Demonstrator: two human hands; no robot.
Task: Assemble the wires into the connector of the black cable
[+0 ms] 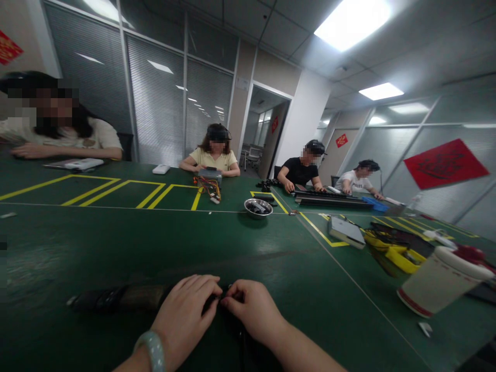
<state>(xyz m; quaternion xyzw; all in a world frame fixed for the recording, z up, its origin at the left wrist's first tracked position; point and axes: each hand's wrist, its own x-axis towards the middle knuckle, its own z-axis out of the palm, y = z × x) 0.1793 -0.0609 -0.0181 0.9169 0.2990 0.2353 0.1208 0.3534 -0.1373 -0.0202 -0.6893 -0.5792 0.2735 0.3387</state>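
A long dark cylindrical tool (141,298) with a small pale tip lies across the green table in front of me; it looks like an electric screwdriver, though the kind is not certain. My left hand (191,299) covers its right end, fingers curled and thumb drawn in. Close beside it, my right hand (253,307) pinches thumb and forefinger together at a small dark piece between the two hands. Fingers hide most of that piece, and I cannot make out what it is. Something black and thin, perhaps a cord, runs down below the hands.
Ahead stands a metal bowl (258,207) of dark parts. To the right are a white-and-red bucket (442,281), a yellow tray (405,258) and a silver box (346,231). Several people sit around the table, one behind a grey unit with coloured wires (211,185). Yellow tape marks the tabletop.
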